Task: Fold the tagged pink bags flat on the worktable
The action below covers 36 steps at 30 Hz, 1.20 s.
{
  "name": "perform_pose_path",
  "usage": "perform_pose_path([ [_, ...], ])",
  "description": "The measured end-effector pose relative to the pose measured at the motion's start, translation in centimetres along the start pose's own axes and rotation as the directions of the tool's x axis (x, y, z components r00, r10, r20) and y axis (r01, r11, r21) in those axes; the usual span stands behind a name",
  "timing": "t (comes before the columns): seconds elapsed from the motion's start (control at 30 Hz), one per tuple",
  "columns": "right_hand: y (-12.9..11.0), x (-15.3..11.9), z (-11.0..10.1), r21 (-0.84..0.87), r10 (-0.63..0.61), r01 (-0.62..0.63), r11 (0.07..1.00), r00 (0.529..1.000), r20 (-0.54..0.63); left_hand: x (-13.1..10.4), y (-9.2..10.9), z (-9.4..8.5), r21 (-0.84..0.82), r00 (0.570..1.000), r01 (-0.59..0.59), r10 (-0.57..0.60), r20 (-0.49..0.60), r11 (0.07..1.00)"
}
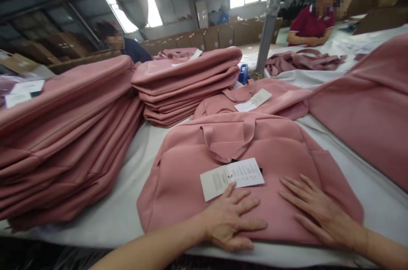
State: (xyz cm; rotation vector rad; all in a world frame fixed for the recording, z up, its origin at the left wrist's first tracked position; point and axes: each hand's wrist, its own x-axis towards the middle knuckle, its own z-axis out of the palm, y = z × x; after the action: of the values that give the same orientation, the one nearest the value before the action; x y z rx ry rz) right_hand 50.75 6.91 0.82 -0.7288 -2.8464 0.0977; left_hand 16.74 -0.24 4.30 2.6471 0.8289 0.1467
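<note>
As the left hand (227, 220) and right hand (328, 215) lie open on that smooth pink handled bag (180, 176), I'd press evenly.

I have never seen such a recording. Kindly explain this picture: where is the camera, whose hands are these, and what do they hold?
There is no machine here. The one picture comes from a camera on a person's head, looking forward and down. The left hand and right hand are that person's own. Both lie flat on a pink bag, gripping nothing; a left fingertip meets the edge of its paper tag. White cloth lies beneath, with stacked bags behind. Two other people are further back.
</note>
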Motion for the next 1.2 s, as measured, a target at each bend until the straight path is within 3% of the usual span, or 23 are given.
perform_pose_path([
  [0.23, 0.6, -0.1, 0.5, -0.026, 0.003, -0.004, 1.0, 0.998, -0.055, 0.1, -0.3, 1.2, 0.109, 0.989, -0.03, 0.045, -0.14, 0.994],
  [0.33, 0.7, -0.1, 0.5, 0.009, -0.004, 0.005, 1.0, 0.996, -0.085, -0.7, 0.1, 0.5, 0.166, 0.986, -0.061, 0.085, -0.142, 0.984],
  [0.4, 0.7, -0.1, 0.5, 0.027, -0.024, 0.026, 0.999, 0.996, -0.087, -2.5, 0.6, -0.6, 0.221, 0.99, -0.041, 0.069, -0.122, 0.974],
  [0.5, 0.6, -0.1, 0.4, 0.059, -0.02, 0.027, 0.998, 0.994, -0.11, -6.8, 0.7, -2.8, 0.293, 0.985, 0.165, -0.144, -0.094, 0.942],
  [0.6, 0.7, 0.0, 0.4, 0.077, -0.012, 0.021, 0.997, 0.993, -0.118, -11.5, -0.6, -4.1, 0.343, 0.899, 0.427, -0.432, -0.066, 0.836],
  [0.67, 0.8, -0.1, 0.5, 0.076, -0.015, 0.023, 0.997, 0.995, -0.094, -13.8, -1.8, -4.0, 0.364, 0.856, 0.493, -0.516, -0.039, 0.79],
  [0.77, 0.8, -0.3, 0.5, 0.07, -0.008, 0.012, 0.997, 0.998, -0.056, -15.4, -3.2, -2.8, 0.378, 0.868, 0.474, -0.495, -0.046, 0.795],
  [0.93, 1.0, -0.6, 0.6, 0.054, -0.01, 0.013, 0.998, 0.999, -0.044, -15.8, -4.6, -0.4, 0.404, 0.907, 0.42, -0.384, -0.171, 0.812],
  [1.2, 0.1, 0.5, -0.1, 0.052, -0.003, 0.007, 0.999, 0.997, -0.078, -16.2, -6.1, 0.1, 0.471, 0.919, 0.39, -0.305, -0.25, 0.791],
])
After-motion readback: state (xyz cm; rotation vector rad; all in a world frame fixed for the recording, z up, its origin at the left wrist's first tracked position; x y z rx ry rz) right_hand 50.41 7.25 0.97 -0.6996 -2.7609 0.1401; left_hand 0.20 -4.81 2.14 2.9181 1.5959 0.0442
